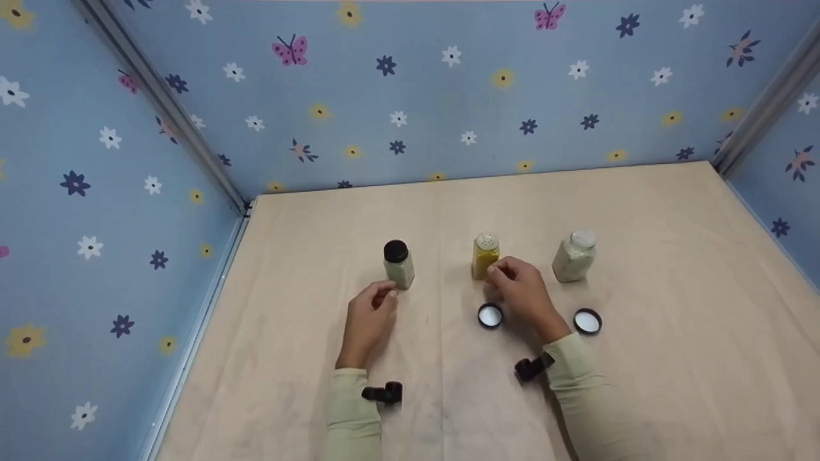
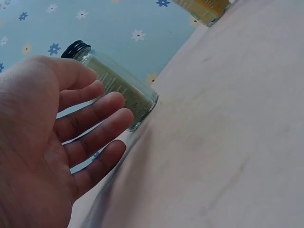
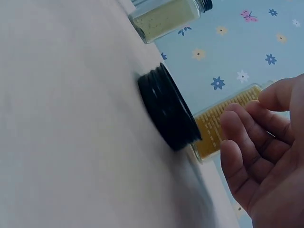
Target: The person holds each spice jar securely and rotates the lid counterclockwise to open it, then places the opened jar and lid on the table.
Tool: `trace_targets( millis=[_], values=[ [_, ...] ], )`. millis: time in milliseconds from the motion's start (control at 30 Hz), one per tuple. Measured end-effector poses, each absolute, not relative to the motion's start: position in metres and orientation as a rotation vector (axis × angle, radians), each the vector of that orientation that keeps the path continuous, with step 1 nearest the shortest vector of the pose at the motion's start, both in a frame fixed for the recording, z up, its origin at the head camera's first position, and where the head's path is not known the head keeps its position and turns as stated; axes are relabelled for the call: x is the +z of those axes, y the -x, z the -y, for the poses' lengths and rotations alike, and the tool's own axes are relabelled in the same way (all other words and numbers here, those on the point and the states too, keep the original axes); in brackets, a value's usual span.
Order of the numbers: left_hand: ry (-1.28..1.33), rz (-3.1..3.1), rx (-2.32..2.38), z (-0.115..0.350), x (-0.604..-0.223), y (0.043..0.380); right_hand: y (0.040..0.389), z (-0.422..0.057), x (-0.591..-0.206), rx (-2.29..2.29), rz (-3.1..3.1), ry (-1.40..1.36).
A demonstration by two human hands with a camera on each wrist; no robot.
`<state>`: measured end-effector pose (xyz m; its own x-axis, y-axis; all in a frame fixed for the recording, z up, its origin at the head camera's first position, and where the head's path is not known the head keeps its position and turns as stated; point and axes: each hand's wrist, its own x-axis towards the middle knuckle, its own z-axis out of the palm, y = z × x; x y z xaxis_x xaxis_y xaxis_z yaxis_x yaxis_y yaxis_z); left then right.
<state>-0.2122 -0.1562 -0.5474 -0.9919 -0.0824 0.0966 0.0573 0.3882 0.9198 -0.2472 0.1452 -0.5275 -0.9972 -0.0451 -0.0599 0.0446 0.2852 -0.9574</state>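
Note:
A glass jar of green powder with a black lid (image 1: 399,266) stands upright on the left. My left hand (image 1: 370,320) is right at its base, the fingers loosely bent; in the left wrist view the hand (image 2: 71,114) overlaps the jar (image 2: 126,92) and grips nothing. In the middle stands a jar of yellow contents with a perforated white top (image 1: 485,253). Close in front of it is my right hand (image 1: 525,291), its fingers relaxed and partly covering the jar (image 3: 209,128) in the right wrist view. A black cap (image 1: 490,315) with a white inside lies below that hand.
Farther right stands a jar of pale green powder with a white top (image 1: 574,257). Another black cap (image 1: 587,321) lies in front of it, beside my right wrist. A beige cloth (image 1: 442,371) covers the table, with flowered blue panels (image 1: 423,89) around it.

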Motion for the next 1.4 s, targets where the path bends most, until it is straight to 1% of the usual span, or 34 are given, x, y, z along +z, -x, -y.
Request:
trace_targets(
  millis=[200, 333, 633, 900, 1167, 1400],
  values=[
    [-0.114, 2.509, -1.658, 0.158, -0.548, 0.21, 0.241, -0.13, -0.525, -1.847, -2.466, 0.055],
    [-0.133, 2.501, -1.666, 0.156, -0.548, 0.211, 0.238, -0.122, -0.525, -1.842, -2.496, 0.12],
    [-0.168, 2.495, -1.706, 0.152, -0.548, 0.215, 0.237, -0.09, -0.52, -1.822, -2.493, 0.154],
    [-0.078, 2.468, -1.682, 0.157, -0.549, 0.213, 0.24, -0.068, -0.525, -1.882, -2.475, 0.284],
    [-0.122, 2.477, -1.681, 0.157, -0.548, 0.214, 0.248, -0.053, -0.529, -1.83, -2.438, 0.205],
    [-0.144, 2.51, -1.66, 0.156, -0.548, 0.217, 0.257, -0.046, -0.531, -1.84, -2.488, 0.196]
  ],
)
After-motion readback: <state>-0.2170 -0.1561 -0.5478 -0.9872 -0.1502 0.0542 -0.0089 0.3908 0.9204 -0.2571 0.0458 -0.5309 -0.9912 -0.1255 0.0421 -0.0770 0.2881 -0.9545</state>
